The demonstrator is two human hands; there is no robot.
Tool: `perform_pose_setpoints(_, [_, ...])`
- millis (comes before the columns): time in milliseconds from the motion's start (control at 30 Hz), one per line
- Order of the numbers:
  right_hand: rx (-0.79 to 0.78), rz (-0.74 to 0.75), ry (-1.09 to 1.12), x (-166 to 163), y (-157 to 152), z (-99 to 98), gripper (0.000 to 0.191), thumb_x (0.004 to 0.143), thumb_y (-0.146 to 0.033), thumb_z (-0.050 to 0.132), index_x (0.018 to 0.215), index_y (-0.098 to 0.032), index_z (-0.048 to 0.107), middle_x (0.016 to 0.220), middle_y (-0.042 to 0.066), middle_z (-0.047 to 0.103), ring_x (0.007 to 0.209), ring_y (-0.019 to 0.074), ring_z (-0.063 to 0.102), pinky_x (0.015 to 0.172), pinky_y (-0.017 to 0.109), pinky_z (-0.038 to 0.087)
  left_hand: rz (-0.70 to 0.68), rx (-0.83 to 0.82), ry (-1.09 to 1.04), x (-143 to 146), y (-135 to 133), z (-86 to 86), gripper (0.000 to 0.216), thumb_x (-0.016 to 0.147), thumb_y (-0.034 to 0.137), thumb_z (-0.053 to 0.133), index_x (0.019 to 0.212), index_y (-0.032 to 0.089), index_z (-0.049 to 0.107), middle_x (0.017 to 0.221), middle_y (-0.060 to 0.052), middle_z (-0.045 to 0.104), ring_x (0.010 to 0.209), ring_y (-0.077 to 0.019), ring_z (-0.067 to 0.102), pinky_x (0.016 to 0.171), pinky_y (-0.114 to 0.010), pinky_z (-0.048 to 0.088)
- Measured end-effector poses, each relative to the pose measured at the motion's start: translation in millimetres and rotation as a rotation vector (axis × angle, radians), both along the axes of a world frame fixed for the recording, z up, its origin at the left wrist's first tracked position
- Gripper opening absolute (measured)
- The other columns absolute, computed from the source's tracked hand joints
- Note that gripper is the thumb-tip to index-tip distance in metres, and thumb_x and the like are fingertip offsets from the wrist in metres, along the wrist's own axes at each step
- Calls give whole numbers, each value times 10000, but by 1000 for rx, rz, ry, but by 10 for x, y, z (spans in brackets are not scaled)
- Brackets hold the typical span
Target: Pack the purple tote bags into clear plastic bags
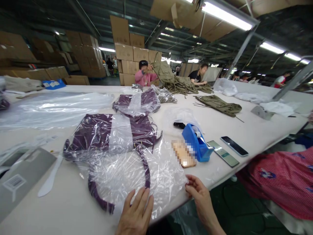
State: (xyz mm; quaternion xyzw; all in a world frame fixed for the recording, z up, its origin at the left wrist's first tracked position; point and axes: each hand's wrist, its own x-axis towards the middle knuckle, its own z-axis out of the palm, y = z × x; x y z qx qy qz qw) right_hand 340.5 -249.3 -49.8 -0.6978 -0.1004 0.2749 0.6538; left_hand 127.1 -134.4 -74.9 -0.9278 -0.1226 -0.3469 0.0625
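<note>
A dark purple bag (110,132) lies partly inside a clear plastic bag (137,169) on the white table (244,127); its strap (146,169) loops toward me. My left hand (137,213) lies flat on the near edge of the plastic, fingers stretched out. My right hand (199,192) pinches the plastic's right corner at the table edge. A second purple bag in plastic (137,102) lies behind the first.
A blue tape dispenser (197,142) and two phones (233,146) sit to the right. Grey packaging (22,178) and clear plastic sheets (53,107) lie at the left. Olive bags (220,104) and workers are at the far side. A person in red (281,182) sits at the right.
</note>
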Motion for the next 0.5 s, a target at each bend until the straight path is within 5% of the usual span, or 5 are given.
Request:
perform_pose_setpoints(200, [-4, 9, -32, -13, -14, -65, 457, 530, -347, 653, 944, -163, 591, 727, 8, 604, 674, 160, 550, 569, 248, 419, 30, -43, 159, -29, 18, 45, 365, 754, 214, 490, 1103, 161, 583, 1136, -110, 616, 1105, -257, 480, 1006, -437, 253])
perform_pose_setpoints(500, [2, -1, -156, -31, -57, -199, 500, 590, -422, 655, 1002, -150, 572, 820, 47, 612, 773, 197, 587, 716, 319, 485, 22, -40, -22, 200, 89, 114, 253, 809, 7, 359, 765, 148, 565, 949, -86, 618, 950, -218, 526, 863, -374, 373])
